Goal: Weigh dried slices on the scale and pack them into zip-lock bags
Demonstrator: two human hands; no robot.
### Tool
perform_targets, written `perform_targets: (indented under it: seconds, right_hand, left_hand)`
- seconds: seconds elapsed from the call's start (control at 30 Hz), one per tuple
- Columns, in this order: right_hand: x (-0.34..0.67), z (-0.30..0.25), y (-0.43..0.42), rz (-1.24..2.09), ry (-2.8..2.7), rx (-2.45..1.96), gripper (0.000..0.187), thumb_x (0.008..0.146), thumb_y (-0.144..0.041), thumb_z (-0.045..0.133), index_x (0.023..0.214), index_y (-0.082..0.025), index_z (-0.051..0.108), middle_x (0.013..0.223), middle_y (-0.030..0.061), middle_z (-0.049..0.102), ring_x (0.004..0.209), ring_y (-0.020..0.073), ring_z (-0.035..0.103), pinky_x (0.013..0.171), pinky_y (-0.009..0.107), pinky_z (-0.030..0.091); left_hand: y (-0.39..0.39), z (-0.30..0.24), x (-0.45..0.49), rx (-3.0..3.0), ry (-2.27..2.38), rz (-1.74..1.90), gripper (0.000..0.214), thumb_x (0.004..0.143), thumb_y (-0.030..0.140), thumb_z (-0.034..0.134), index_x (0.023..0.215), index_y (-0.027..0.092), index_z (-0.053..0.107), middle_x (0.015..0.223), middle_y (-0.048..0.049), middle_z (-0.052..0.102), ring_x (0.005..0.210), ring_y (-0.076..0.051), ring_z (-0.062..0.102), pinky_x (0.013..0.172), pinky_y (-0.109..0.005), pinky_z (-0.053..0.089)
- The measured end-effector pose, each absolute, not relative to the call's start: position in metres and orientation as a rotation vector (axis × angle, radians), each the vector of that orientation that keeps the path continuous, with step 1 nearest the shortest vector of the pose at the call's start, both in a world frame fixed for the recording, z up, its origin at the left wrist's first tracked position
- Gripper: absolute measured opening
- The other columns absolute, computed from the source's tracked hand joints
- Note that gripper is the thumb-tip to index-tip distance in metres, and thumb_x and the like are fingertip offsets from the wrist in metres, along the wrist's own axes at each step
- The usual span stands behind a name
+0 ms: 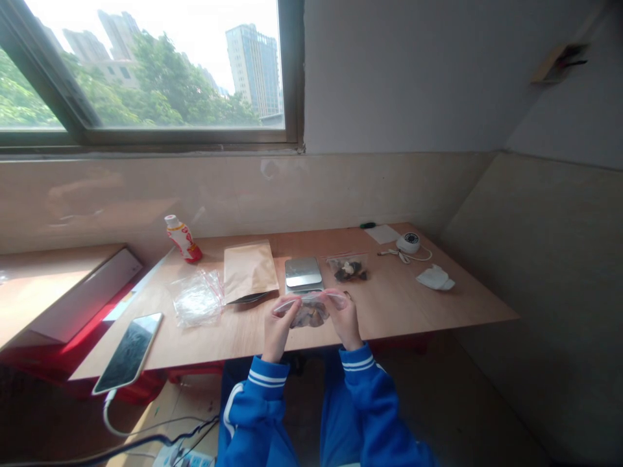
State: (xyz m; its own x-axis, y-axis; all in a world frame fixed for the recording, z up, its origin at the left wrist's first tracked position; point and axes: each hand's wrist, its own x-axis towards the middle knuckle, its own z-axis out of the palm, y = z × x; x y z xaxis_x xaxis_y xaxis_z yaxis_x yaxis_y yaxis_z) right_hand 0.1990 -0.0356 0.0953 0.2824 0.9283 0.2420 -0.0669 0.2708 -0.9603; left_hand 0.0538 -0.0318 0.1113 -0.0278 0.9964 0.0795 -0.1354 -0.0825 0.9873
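Note:
Between my hands hangs a clear zip bag (310, 315) with a pink seal strip and dark and tan dried pieces inside. My left hand (281, 326) pinches the bag's top edge at the left. At the right end of the same edge, my right hand (344, 319) is closed on it. Just beyond the bag lies a silver kitchen scale (302, 272), its near end partly covered. To the scale's right rests a second zip bag (348, 267) holding dark and pale pieces. A brown paper pouch (250, 269) lies left of the scale.
Clear plastic bags (197, 299) lie at the left, with a bottle (183, 240) behind them. A charging phone (128, 353) overhangs the table's (403, 311) front left edge. Toward the right are a white round device (407, 242) with a cable and a crumpled tissue (435, 277).

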Motion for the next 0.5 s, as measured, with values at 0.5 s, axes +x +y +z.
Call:
perform_targets:
  seconds: [0.5]
  right_hand:
    - [0.200,0.106,-0.038,1.024,-1.100,-0.939,0.035,0.074,-0.042,0.066,0.100,-0.017,0.064,0.093,0.0083,0.071,0.086,0.0225,0.067,0.078,0.036,0.054]
  left_hand:
    - [-0.033,0.119,0.054,1.252,0.999,1.288,0.029,0.072,0.038,0.066,0.091,0.016,0.063,0.081,-0.0030,0.066,0.072,-0.015,0.062,0.060,-0.022,0.048]
